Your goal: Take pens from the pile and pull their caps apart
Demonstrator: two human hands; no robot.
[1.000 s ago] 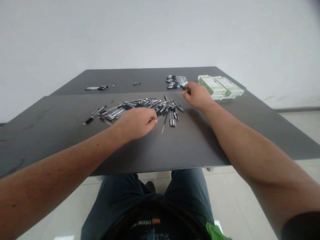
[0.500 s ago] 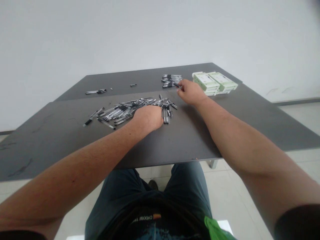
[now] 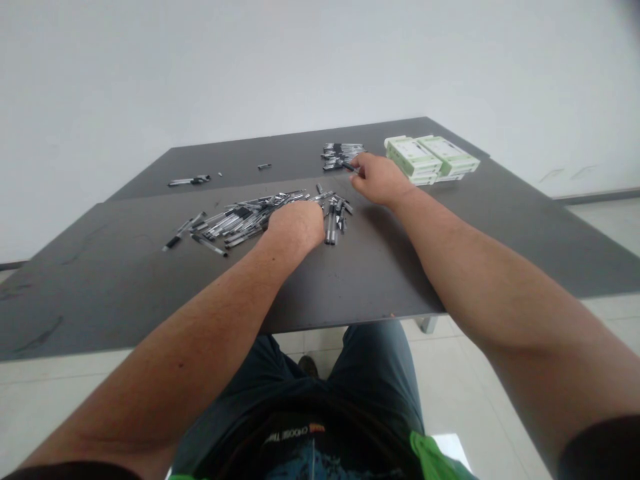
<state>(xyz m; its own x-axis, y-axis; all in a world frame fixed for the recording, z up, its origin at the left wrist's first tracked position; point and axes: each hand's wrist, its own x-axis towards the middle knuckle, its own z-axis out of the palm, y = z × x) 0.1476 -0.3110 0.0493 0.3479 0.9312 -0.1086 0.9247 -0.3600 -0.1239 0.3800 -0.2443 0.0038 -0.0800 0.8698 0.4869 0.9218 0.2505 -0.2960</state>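
Note:
A loose heap of clear pens with black grips (image 3: pixel 240 220) covers the middle of the grey table (image 3: pixel 350 287). My left hand (image 3: pixel 299 225) rests at the heap's right side, fingers curled down and hidden behind its back, so what they hold cannot be seen. Farther back, my right hand (image 3: pixel 377 177) pinches a pen (image 3: pixel 349 165) between thumb and fingers. That pen is at the near right edge of a neater group of pens (image 3: pixel 341 150) lying side by side. A few pens and caps (image 3: pixel 336 223) lie just right of my left hand.
Green and white boxes (image 3: pixel 430 157) stand stacked at the back right, close beyond my right hand. Several pens (image 3: pixel 190 181) lie together at the back left, with a short dark pen piece (image 3: pixel 265 166) to their right. A white wall (image 3: pixel 300 67) rises behind the table.
My right hand has brought its pen slightly left, against the near edge of the neat group. My left hand stays at the heap. The view has shifted slightly.

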